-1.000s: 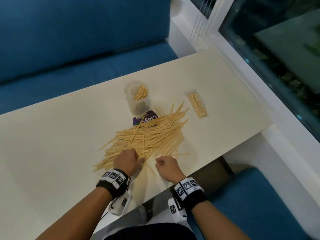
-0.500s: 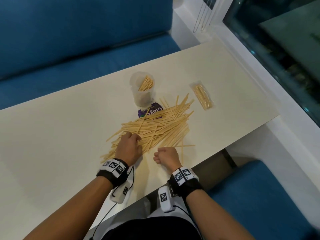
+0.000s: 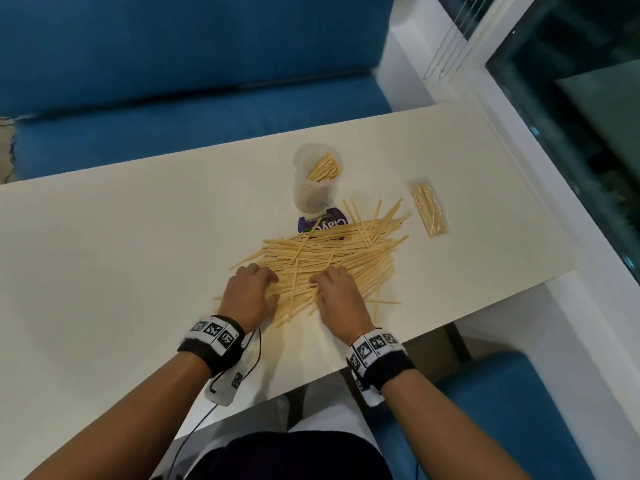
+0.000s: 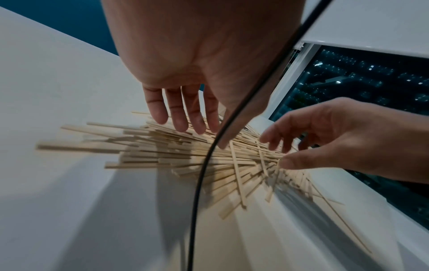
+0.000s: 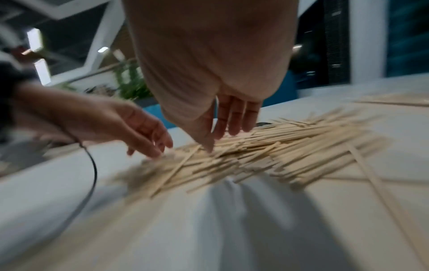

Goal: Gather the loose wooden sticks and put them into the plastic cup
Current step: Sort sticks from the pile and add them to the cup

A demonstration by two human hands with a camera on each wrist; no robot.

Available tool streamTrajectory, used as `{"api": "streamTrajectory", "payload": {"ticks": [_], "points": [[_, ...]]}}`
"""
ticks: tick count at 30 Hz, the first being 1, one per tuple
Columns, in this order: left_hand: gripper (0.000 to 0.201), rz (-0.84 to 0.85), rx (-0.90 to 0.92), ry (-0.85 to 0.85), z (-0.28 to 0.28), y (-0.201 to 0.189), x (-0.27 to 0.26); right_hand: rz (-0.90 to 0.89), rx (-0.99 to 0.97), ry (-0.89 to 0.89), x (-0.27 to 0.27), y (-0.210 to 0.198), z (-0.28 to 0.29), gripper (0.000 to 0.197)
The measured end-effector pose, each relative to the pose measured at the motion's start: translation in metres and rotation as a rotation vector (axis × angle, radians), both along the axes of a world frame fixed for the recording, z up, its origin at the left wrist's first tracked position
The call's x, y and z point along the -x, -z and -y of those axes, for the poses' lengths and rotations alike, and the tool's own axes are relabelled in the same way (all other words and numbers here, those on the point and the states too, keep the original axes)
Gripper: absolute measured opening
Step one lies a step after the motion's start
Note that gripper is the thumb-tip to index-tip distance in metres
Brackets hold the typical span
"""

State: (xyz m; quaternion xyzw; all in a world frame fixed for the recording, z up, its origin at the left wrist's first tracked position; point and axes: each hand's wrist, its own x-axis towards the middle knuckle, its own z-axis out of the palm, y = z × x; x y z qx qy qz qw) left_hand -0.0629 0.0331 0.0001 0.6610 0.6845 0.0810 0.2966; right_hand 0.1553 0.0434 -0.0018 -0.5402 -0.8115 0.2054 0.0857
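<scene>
Sprawling pale wooden sticks [image 3: 332, 261], crisscrossed

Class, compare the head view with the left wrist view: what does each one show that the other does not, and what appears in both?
Only the head view shows the plastic cup holding a few sticks, the purple packet beside it, the sealed bag of sticks, the blue sofa and both wristbands. Only the left wrist view shows the undersides of the left hand's fingers and city lights through the window. Both show the left hand, the right hand, the pile of loose sticks and the table.
</scene>
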Motion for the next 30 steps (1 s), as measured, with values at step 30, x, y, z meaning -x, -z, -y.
{"api": "streamTrajectory", "payload": {"ticks": [30], "points": [[0.016,-0.075,-0.149,0.074,0.021,0.016,-0.018,0.254,-0.063,-0.544,0.045,0.007,-0.025,0.015]]}}
